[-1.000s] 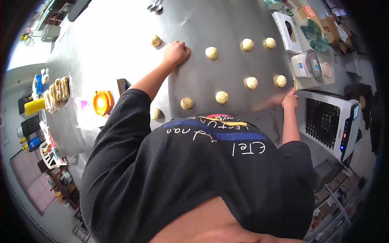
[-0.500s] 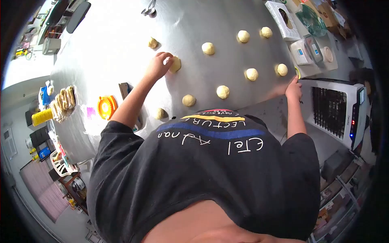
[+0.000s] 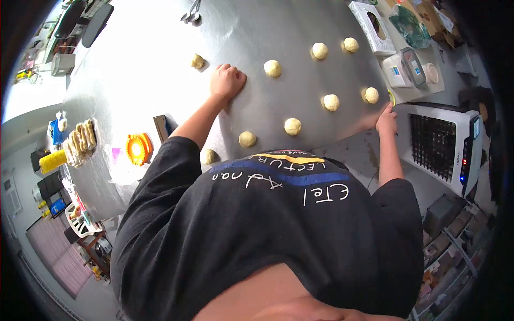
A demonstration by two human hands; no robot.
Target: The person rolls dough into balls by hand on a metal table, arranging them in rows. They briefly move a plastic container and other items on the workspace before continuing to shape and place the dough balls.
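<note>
My left hand (image 3: 228, 80) is curled into a fist and pressed down on the steel table (image 3: 251, 32). The dough ball that was under its fingers is hidden beneath it. A small dough ball (image 3: 197, 61) sits just beyond, to the left, and a rounder dough ball (image 3: 272, 68) lies to the right. Closer to my body are more dough balls (image 3: 247, 139) in a loose row. At the table's right edge, my right hand (image 3: 386, 121) is closed round the rim, beside a yellow-green curved thing (image 3: 392, 98) and near another dough ball (image 3: 370, 95).
An orange dough press (image 3: 139, 149) lies on the left, near a yellow-handled roll (image 3: 53, 160). Measuring spoons (image 3: 191, 18) are at the far side. Plastic containers (image 3: 399, 69) and a white box (image 3: 371, 27) stand right, above an air cooler (image 3: 439, 144).
My left hand has gone from fingers reaching over the dough ball to a fist that covers it. My right hand has stayed at the table edge.
</note>
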